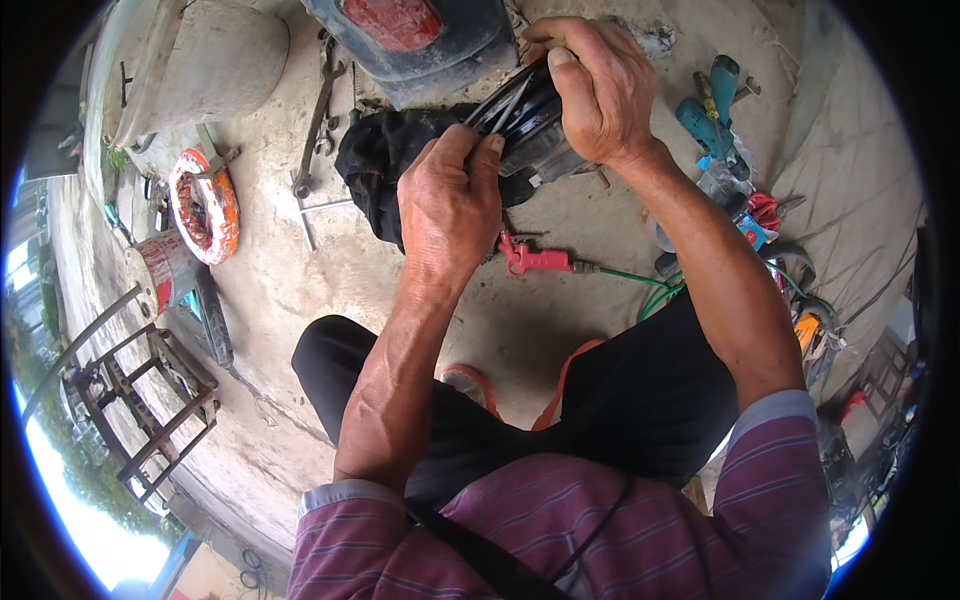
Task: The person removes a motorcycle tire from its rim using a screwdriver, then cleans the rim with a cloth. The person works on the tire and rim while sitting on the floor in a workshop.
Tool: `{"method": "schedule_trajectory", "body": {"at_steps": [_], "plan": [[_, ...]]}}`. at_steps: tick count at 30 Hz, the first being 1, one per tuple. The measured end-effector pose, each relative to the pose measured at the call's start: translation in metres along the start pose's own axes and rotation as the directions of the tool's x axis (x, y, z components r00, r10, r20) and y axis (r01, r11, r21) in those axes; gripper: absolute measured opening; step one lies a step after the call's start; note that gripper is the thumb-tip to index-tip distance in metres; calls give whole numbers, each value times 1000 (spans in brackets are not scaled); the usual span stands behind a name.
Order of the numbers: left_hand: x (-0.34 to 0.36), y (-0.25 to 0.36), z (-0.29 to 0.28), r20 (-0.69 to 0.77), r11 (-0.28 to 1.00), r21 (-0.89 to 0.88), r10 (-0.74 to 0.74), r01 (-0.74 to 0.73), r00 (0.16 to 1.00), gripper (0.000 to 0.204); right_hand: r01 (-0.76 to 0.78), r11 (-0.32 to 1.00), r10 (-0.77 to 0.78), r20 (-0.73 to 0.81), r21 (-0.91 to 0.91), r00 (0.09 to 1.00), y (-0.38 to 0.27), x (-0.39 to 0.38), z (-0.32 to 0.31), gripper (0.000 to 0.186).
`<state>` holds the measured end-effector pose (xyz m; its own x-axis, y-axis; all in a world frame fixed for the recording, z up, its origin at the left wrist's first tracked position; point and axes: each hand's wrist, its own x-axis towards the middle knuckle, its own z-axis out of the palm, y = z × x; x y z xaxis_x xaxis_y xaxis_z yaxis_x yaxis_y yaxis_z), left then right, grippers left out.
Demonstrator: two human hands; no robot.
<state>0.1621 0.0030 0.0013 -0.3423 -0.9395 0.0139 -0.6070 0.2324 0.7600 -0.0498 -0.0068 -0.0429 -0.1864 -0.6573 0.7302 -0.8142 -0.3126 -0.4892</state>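
A black, curved, wheel-like part with shiny edges is tipped up between my two hands, its far side hidden. Thumb and fingers of my left hand close on its near-left edge, where a thin metal bar slants up from beside the thumb. Whether that hand grips the bar or only the edge is hard to see. Over the upper right edge curls my right hand, thumb on top. Dark crumpled cloth lies beneath and to the left of the part.
Just nearer lies a red air blow gun on a green hose. Wrenches and a T-handle tool rest to the left, by an orange-white ring. A dark tub stands beyond; a teal power drill lies right.
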Motion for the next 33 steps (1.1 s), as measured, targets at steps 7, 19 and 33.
{"method": "schedule_trajectory", "body": {"at_steps": [7, 19, 33], "plan": [[-9, -7, -11, 37, 996, 25, -83, 82, 996, 23, 7, 998, -5, -39, 60, 999, -12, 1, 6, 16], [-10, -23, -17, 14, 992, 45, -118, 117, 993, 26, -21, 999, 18, -63, -48, 998, -4, 1, 7, 22], [2, -14, 12, -143, 990, 58, 134, -126, 981, 23, 64, 993, -66, -18, -104, 998, -12, -1, 15, 15]]}}
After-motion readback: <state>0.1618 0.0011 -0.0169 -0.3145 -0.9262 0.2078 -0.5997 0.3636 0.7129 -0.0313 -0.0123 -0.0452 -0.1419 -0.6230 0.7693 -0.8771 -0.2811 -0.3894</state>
